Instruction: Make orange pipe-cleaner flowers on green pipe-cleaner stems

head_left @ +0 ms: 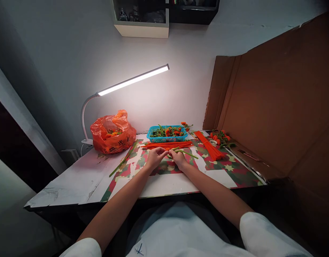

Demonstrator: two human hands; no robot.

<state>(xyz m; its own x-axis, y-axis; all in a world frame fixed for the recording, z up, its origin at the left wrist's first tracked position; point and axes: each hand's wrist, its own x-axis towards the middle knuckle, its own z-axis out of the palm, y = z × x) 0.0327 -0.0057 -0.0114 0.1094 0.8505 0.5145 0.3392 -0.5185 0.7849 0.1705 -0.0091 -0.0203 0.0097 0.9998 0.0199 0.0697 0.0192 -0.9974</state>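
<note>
My left hand (155, 157) and my right hand (178, 159) meet over the middle of the table, fingertips nearly touching. Between them is a small orange flower head (167, 150), pinched by my left fingers and partly hidden. Green pipe cleaner stems (190, 154) are gripped in my right hand, their ends sticking out to the right. Just behind my hands lie loose orange pipe cleaners (180, 144) in a row. A thicker bundle of orange pipe cleaners (210, 147) slants to the right of them. Green pipe cleaners (123, 160) lie to the left.
At the back stands a blue basket (167, 139) of orange flowers with green stems. An orange plastic bag (113, 134) sits left under a lit clamp lamp (133, 80). More orange flowers (220, 137) and a tape roll (213, 142) lie right, beside a tall cardboard wall (276, 92).
</note>
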